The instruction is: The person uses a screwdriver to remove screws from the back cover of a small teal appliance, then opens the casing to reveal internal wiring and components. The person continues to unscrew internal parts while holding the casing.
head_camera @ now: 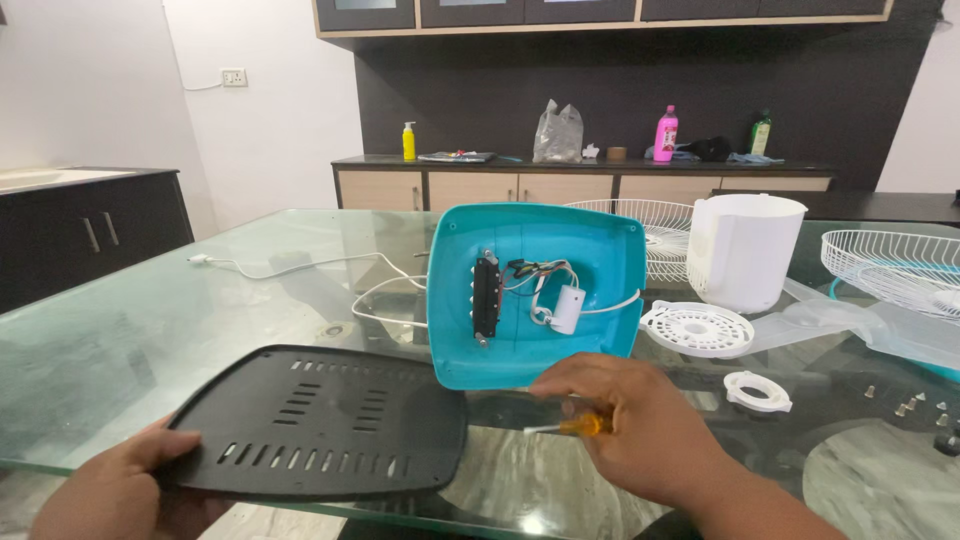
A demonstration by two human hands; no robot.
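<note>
My left hand (120,490) grips the near left edge of a black slotted base plate (320,420), which lies flat on the glass table (150,330). In my right hand (630,420) is a screwdriver with an amber handle (585,426), its shaft pointing left towards the plate. Just beyond stands a teal fan base shell (535,290), tipped up with its open underside facing me. Inside it I see a black switch block (486,298), coloured wires and a white capacitor (566,309). A white power cord (300,265) trails off to the left.
To the right lie a white round vented disc (697,329), a white ring (757,391), a white motor housing (743,250), two white wire fan grilles (885,265), clear plastic wrap and several small screws (915,405). Bottles and a bag stand on the back counter (580,165).
</note>
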